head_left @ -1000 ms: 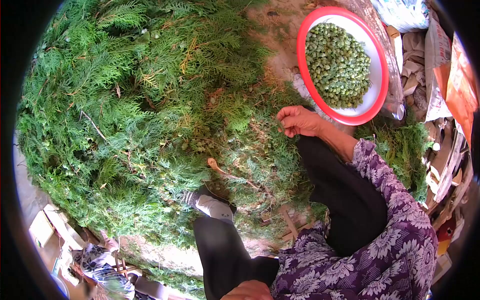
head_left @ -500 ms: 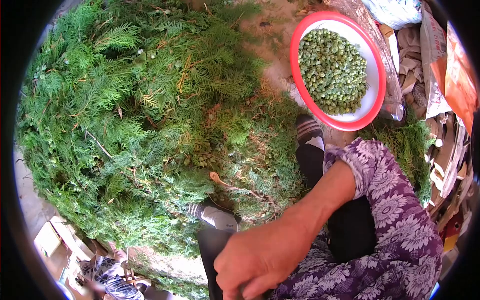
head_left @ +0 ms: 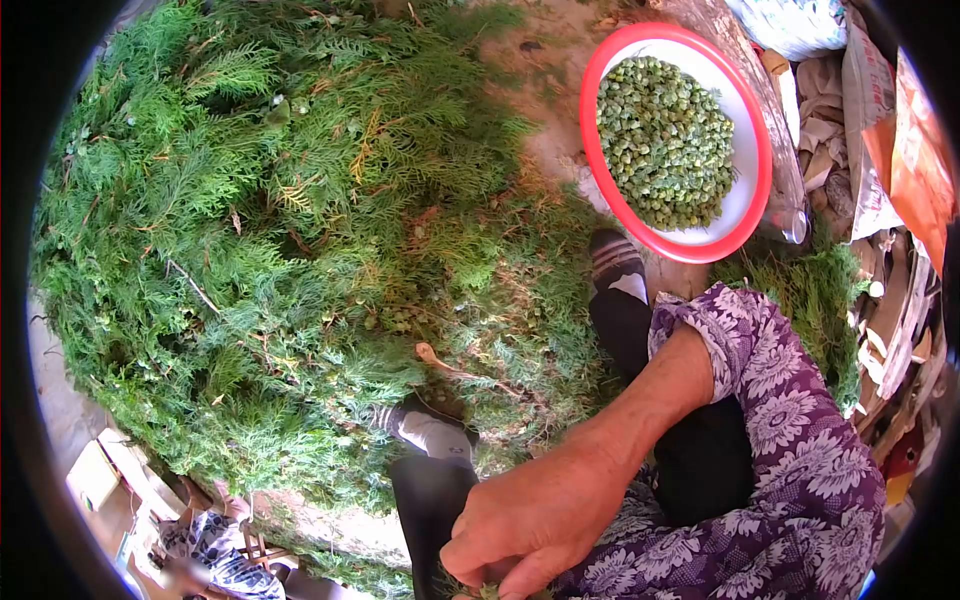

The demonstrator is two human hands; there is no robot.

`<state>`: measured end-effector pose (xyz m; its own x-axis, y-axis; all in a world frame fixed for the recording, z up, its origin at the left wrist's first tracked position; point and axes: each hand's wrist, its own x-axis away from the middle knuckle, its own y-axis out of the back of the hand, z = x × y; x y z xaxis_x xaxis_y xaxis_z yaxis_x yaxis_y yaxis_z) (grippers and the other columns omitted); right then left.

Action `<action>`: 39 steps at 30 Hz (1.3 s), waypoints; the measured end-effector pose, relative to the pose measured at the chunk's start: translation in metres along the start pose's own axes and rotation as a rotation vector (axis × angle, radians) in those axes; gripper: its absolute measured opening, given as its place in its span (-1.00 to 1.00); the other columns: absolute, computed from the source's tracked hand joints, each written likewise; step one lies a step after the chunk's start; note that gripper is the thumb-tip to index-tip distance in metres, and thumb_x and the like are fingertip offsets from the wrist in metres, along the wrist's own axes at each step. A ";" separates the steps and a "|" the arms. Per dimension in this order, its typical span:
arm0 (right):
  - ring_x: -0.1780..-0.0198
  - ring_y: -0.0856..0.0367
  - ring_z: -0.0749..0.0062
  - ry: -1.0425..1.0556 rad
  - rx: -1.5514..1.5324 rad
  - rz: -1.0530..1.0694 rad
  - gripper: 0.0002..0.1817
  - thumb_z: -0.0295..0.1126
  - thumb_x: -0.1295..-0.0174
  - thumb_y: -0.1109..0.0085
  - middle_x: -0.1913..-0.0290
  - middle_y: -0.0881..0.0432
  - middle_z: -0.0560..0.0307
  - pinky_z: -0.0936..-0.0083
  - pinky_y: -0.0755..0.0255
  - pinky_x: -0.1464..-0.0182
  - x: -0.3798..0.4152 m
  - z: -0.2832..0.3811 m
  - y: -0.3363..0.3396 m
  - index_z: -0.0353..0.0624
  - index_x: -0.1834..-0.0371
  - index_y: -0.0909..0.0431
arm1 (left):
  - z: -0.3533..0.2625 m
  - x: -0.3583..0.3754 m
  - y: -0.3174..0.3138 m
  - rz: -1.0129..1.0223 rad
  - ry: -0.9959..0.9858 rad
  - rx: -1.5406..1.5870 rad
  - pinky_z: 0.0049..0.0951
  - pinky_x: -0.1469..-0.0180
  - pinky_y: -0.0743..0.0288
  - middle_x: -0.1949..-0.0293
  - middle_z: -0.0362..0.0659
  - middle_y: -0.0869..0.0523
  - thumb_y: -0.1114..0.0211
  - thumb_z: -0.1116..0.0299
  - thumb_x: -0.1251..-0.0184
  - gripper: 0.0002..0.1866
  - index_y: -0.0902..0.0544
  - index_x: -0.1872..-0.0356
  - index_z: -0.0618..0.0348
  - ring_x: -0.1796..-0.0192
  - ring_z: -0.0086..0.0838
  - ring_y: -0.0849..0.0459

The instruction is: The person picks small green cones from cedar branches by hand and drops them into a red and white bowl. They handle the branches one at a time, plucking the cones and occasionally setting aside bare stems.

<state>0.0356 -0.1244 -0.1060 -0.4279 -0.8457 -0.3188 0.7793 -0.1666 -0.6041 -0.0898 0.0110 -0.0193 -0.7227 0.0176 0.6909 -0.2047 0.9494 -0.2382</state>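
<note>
My right hand [head_left: 535, 520] reaches in from the right at the bottom, its fingers bent and closed with the thumb against them. A bit of green sprig [head_left: 490, 591] shows at its fingertips, mostly cut off by the frame's lower edge. My left hand is out of sight. Ahead of my feet spreads a large heap of green cypress-like branches [head_left: 250, 240]. To the upper right stands a white basin with a red rim [head_left: 592, 130], holding many small green cones [head_left: 665, 145].
My two feet in striped socks rest at the heap's edge. Another person [head_left: 225, 555] in patterned clothes is at the lower left, near wooden pieces [head_left: 135, 470]. Along the right lie split wood [head_left: 900, 310], sacks [head_left: 870, 120] and more green branches [head_left: 805, 300].
My right hand has shifted slightly right, and a bit of green now shows at its fingertips. The heap and basin have not changed.
</note>
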 end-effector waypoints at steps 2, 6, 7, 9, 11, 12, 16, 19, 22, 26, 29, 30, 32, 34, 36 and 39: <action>0.54 -0.49 0.27 -0.058 -0.015 0.032 -0.88 -0.47 -0.04 -0.14 0.59 -0.50 0.00 0.42 -0.29 0.53 0.001 -0.003 0.000 -0.28 0.48 -0.42 | 0.003 -0.001 -0.001 -0.026 -0.026 0.023 -0.47 0.32 -0.35 0.44 -0.08 -0.56 -0.07 0.49 -0.16 -0.83 -0.50 0.25 0.36 0.42 -0.45 -0.48; 0.53 -0.48 0.22 0.094 0.325 -0.035 -0.82 -0.39 -0.07 -0.10 0.54 -0.44 0.00 0.39 -0.32 0.53 0.003 -0.010 -0.009 -0.26 0.48 -0.34 | 0.008 0.004 0.004 -0.092 -0.075 0.044 -0.48 0.37 -0.34 0.49 -0.10 -0.57 -0.06 0.49 -0.17 -0.86 -0.52 0.32 0.36 0.47 -0.48 -0.47; 0.54 -0.44 0.18 0.085 0.555 -0.047 -0.79 -0.37 -0.08 -0.05 0.51 -0.36 0.02 0.34 -0.31 0.55 0.004 -0.010 -0.011 -0.25 0.49 -0.27 | 0.009 0.008 0.011 -0.094 -0.075 0.044 -0.48 0.37 -0.34 0.49 -0.10 -0.57 -0.06 0.49 -0.17 -0.86 -0.52 0.32 0.36 0.47 -0.48 -0.47; 0.55 -0.43 0.17 0.101 0.725 -0.038 -0.80 -0.38 -0.08 -0.02 0.51 -0.33 0.02 0.32 -0.30 0.58 0.004 -0.012 -0.010 -0.25 0.49 -0.24 | 0.004 0.011 0.021 0.076 0.028 0.080 -0.51 0.50 -0.26 0.50 -0.07 -0.57 -0.04 0.52 -0.19 -0.87 -0.54 0.40 0.36 0.53 -0.51 -0.41; 0.55 -0.43 0.16 0.118 0.897 -0.036 -0.81 -0.38 -0.08 0.02 0.52 -0.30 0.02 0.30 -0.29 0.60 0.006 -0.016 -0.007 -0.25 0.48 -0.22 | -0.008 0.008 0.012 0.108 0.093 -0.031 -0.51 0.51 -0.26 0.51 -0.05 -0.57 -0.03 0.53 -0.19 -0.86 -0.55 0.41 0.36 0.55 -0.51 -0.41; 0.56 -0.42 0.15 0.103 0.867 -0.065 -0.80 -0.39 -0.06 0.01 0.53 -0.29 0.02 0.31 -0.29 0.61 0.007 -0.019 -0.003 -0.26 0.50 -0.21 | -0.014 0.004 0.005 0.139 0.152 -0.138 -0.51 0.52 -0.26 0.53 -0.04 -0.57 -0.03 0.53 -0.20 -0.86 -0.56 0.42 0.36 0.56 -0.50 -0.41; 0.48 -0.47 0.14 0.019 0.864 -0.440 -0.83 -0.41 0.02 -0.06 0.51 -0.41 0.01 0.26 -0.32 0.49 0.027 0.025 0.043 -0.24 0.41 -0.32 | 0.000 0.002 -0.004 -0.082 -0.067 0.173 -0.47 0.48 -0.32 0.36 0.00 -0.61 0.03 0.50 -0.29 -0.75 -0.49 0.07 0.36 0.49 -0.47 -0.45; 0.43 -0.51 0.39 -0.119 1.151 -1.236 -0.82 -0.54 0.09 -0.12 0.45 -0.49 0.08 0.52 -0.39 0.41 0.082 0.059 0.066 -0.21 0.36 -0.46 | -0.002 -0.009 0.000 0.065 -0.145 0.175 -0.46 0.45 -0.33 0.28 0.00 -0.60 0.07 0.47 -0.33 -0.69 -0.41 -0.05 0.33 0.45 -0.46 -0.46; 0.28 -0.54 0.31 -0.310 1.698 -1.478 -0.75 -0.54 0.13 -0.13 0.31 -0.54 0.02 0.44 -0.43 0.26 0.168 0.043 0.109 -0.19 0.29 -0.49 | -0.006 -0.007 -0.001 0.024 -0.097 0.164 -0.48 0.42 -0.34 0.25 0.03 -0.58 0.03 0.40 -0.33 -0.59 -0.27 -0.18 0.32 0.44 -0.45 -0.46; -0.06 -0.36 -0.01 -0.628 2.012 -1.248 -0.65 -0.50 0.18 -0.14 0.00 -0.42 -0.13 0.23 -0.26 -0.10 0.191 0.009 0.121 -0.15 0.21 -0.46 | -0.004 -0.006 -0.001 -0.026 -0.068 0.178 -0.45 0.33 -0.40 0.12 0.10 -0.54 -0.03 0.29 -0.32 -0.44 -0.10 -0.26 0.31 0.36 -0.41 -0.50; 0.08 -0.44 0.01 -0.477 1.668 -0.980 -0.67 -0.44 0.17 -0.18 0.16 -0.46 -0.08 0.24 -0.35 0.04 0.151 -0.022 0.123 -0.17 0.24 -0.45 | -0.003 -0.005 0.001 -0.017 -0.070 0.142 -0.44 0.29 -0.42 0.08 0.12 -0.52 -0.03 0.28 -0.32 -0.43 -0.11 -0.26 0.31 0.33 -0.40 -0.51; 0.14 -0.47 0.02 -0.546 1.557 -0.837 -0.67 -0.41 0.16 -0.19 0.21 -0.46 -0.05 0.23 -0.38 0.10 0.142 -0.036 0.123 -0.19 0.26 -0.43 | -0.002 -0.004 0.003 0.002 -0.070 0.126 -0.44 0.27 -0.42 0.06 0.12 -0.51 -0.03 0.27 -0.32 -0.43 -0.11 -0.27 0.31 0.33 -0.40 -0.51; 0.26 -0.51 0.04 -0.846 1.471 -0.658 -0.66 -0.36 0.15 -0.23 0.31 -0.44 -0.03 0.22 -0.41 0.25 0.139 -0.068 0.129 -0.21 0.29 -0.40 | -0.001 -0.004 0.006 0.023 -0.089 0.124 -0.44 0.27 -0.42 0.07 0.12 -0.51 -0.03 0.27 -0.32 -0.43 -0.11 -0.26 0.32 0.32 -0.39 -0.51; 0.29 -0.52 0.05 -0.897 1.494 -0.640 -0.66 -0.34 0.16 -0.25 0.33 -0.44 -0.05 0.22 -0.41 0.29 0.152 -0.101 0.138 -0.21 0.31 -0.40 | 0.000 -0.005 0.008 0.038 -0.108 0.127 -0.44 0.27 -0.42 0.07 0.13 -0.51 -0.03 0.27 -0.32 -0.43 -0.11 -0.26 0.33 0.32 -0.39 -0.51; 0.31 -0.53 0.05 -0.957 1.500 -0.626 -0.65 -0.32 0.16 -0.27 0.34 -0.43 -0.07 0.23 -0.42 0.33 0.162 -0.124 0.140 -0.20 0.33 -0.39 | 0.000 -0.002 0.008 0.003 -0.094 0.110 -0.44 0.27 -0.42 0.08 0.14 -0.52 -0.04 0.27 -0.32 -0.43 -0.11 -0.25 0.36 0.31 -0.39 -0.51; 0.32 -0.54 0.07 -0.911 1.563 -0.531 -0.65 -0.32 0.17 -0.26 0.36 -0.42 -0.08 0.25 -0.41 0.34 0.167 -0.145 0.147 -0.17 0.32 -0.39 | -0.001 -0.001 0.009 0.003 -0.100 0.109 -0.43 0.28 -0.42 0.10 0.14 -0.52 -0.05 0.28 -0.31 -0.43 -0.12 -0.24 0.37 0.31 -0.39 -0.51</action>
<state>0.0123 -0.2171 -0.3542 -0.7997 -0.4451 0.4028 0.5493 -0.2718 0.7902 -0.0904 0.0196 -0.0211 -0.7846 -0.0162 0.6198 -0.2690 0.9096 -0.3167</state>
